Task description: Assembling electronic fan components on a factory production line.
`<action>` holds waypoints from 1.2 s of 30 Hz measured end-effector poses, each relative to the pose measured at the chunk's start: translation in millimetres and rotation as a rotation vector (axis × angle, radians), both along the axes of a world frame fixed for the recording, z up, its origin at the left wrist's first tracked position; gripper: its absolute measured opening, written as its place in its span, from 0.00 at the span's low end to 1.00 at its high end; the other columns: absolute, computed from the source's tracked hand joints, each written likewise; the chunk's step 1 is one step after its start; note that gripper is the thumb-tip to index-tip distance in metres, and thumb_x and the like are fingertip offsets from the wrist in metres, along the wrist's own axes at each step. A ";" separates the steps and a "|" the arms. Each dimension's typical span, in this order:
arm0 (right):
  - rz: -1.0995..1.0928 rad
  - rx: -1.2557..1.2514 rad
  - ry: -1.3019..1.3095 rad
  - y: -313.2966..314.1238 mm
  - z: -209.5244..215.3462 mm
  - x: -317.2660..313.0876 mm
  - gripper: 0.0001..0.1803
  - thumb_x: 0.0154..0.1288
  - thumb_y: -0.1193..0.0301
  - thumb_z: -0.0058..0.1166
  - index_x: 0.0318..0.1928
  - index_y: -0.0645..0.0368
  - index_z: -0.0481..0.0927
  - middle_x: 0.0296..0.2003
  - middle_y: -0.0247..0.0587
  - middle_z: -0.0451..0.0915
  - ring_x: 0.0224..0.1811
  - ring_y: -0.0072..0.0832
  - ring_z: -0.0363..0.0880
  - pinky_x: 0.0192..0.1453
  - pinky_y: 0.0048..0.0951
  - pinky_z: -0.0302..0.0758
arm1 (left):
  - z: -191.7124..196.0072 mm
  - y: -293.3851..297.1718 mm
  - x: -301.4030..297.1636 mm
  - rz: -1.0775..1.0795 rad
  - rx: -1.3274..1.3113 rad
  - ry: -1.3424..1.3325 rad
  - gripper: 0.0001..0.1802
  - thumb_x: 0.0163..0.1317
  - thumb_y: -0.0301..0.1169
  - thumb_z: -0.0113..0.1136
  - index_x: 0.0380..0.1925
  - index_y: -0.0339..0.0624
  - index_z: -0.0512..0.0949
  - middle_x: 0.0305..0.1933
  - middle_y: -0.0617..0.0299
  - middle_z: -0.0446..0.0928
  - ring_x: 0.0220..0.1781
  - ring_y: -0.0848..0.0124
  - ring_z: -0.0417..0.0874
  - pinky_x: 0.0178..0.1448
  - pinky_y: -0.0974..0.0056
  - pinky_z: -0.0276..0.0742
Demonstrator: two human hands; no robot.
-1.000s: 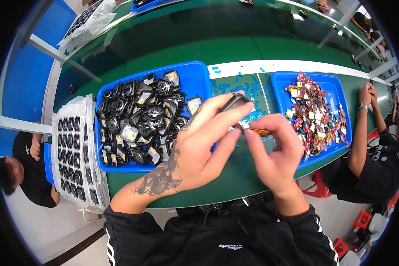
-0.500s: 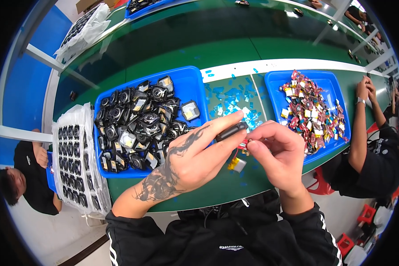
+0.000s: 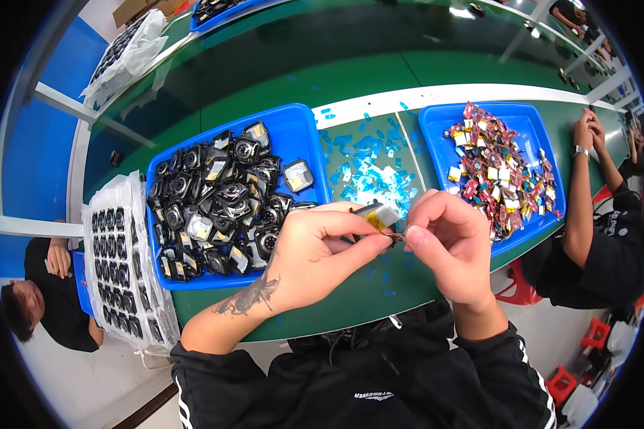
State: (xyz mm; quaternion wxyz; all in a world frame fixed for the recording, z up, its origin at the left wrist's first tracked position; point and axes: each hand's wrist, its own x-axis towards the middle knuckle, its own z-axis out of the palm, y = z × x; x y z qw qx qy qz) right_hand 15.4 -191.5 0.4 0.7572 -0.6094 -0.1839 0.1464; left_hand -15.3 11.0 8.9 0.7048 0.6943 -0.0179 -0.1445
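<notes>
So the left hand [image 3: 325, 243] is closing its thumb and fingers around a black case [image 3: 360, 209] and a silver battery [image 3: 385, 214] with a yellow strip, with the battery showing just above the thumb. The right hand [image 3: 447, 243] is curling in right next to it, thumb and forefinger pinching nearly shut on a small reddish wiry bit [image 3: 392, 235] that's running between the two hands. Its exact end is too tiny to make out, tbh.

All of that is hovering over the green table [image 3: 300, 318], between two blue trays. The left tray [image 3: 304, 132] is holding a messy heap of black watch cases [image 3: 218, 207], and one pale-faced case [image 3: 298, 175] is sitting just beside the heap. The right tray [image 3: 431, 129] is carrying a pile of red circuit boards and little batteries [image 3: 497, 171]. Bits of blue film [image 3: 372, 168] are lying scattered on the table just beyond the hands.

Over on the far left, white packing trays [image 3: 114, 250] are holding cases in neat rows. One co-worker [image 3: 64, 300] is sitting past those, and another person's hands [image 3: 587, 131] are meeting at the table's right end.
</notes>
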 end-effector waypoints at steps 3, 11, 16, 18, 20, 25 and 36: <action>-0.027 0.026 0.026 1.1 -5.2 -5.8 0.05 0.64 0.82 0.58 0.38 0.65 0.74 0.36 0.34 0.76 0.36 0.15 0.74 0.41 0.18 0.74 | -1.9 1.0 0.1 -0.015 -0.052 -0.003 0.10 0.60 0.14 0.61 0.42 0.25 0.82 0.44 0.52 0.80 0.45 0.67 0.86 0.50 0.70 0.84; -0.233 -0.133 -0.190 11.7 -11.4 -7.7 0.18 0.59 0.85 0.62 0.46 0.64 0.70 0.36 0.36 0.78 0.35 0.17 0.77 0.40 0.19 0.75 | -12.3 -7.3 -2.4 0.078 -0.057 -0.115 0.13 0.60 0.19 0.64 0.46 0.30 0.81 0.45 0.56 0.80 0.42 0.75 0.86 0.42 0.74 0.81; -0.233 -0.207 -0.249 11.8 -9.7 -5.3 0.20 0.57 0.85 0.63 0.47 0.63 0.69 0.33 0.35 0.78 0.32 0.16 0.76 0.36 0.17 0.72 | -8.6 -7.5 -0.9 0.048 -0.096 -0.188 0.22 0.61 0.15 0.59 0.56 0.34 0.70 0.56 0.53 0.75 0.57 0.70 0.80 0.55 0.68 0.80; -0.228 -0.222 -0.265 13.6 -7.3 -4.5 0.21 0.56 0.85 0.63 0.47 0.63 0.69 0.32 0.35 0.78 0.31 0.15 0.75 0.34 0.17 0.71 | -9.4 -6.8 -1.5 0.043 -0.090 -0.183 0.22 0.62 0.14 0.58 0.56 0.35 0.68 0.60 0.51 0.74 0.59 0.69 0.79 0.58 0.66 0.79; -0.210 -0.282 -0.192 14.3 -2.2 -3.5 0.22 0.55 0.85 0.64 0.47 0.61 0.69 0.31 0.33 0.77 0.32 0.15 0.74 0.36 0.15 0.68 | -11.0 -5.6 -0.3 0.010 -0.038 -0.231 0.24 0.62 0.14 0.56 0.57 0.36 0.65 0.62 0.50 0.73 0.60 0.69 0.78 0.59 0.66 0.78; -0.255 -0.434 -0.401 12.1 -12.3 0.7 0.23 0.55 0.86 0.64 0.50 0.62 0.69 0.37 0.37 0.78 0.35 0.16 0.75 0.36 0.16 0.72 | -8.5 -10.0 -2.3 0.056 -0.058 -0.191 0.24 0.63 0.14 0.54 0.58 0.38 0.62 0.59 0.50 0.75 0.60 0.68 0.79 0.59 0.66 0.78; -0.097 -0.116 0.006 23.4 -15.7 3.6 0.22 0.57 0.86 0.60 0.50 0.61 0.70 0.47 0.38 0.77 0.46 0.18 0.76 0.44 0.19 0.79 | -14.4 -11.0 -4.5 0.150 -0.117 -0.271 0.22 0.63 0.14 0.50 0.56 0.39 0.62 0.50 0.49 0.80 0.51 0.67 0.84 0.55 0.62 0.81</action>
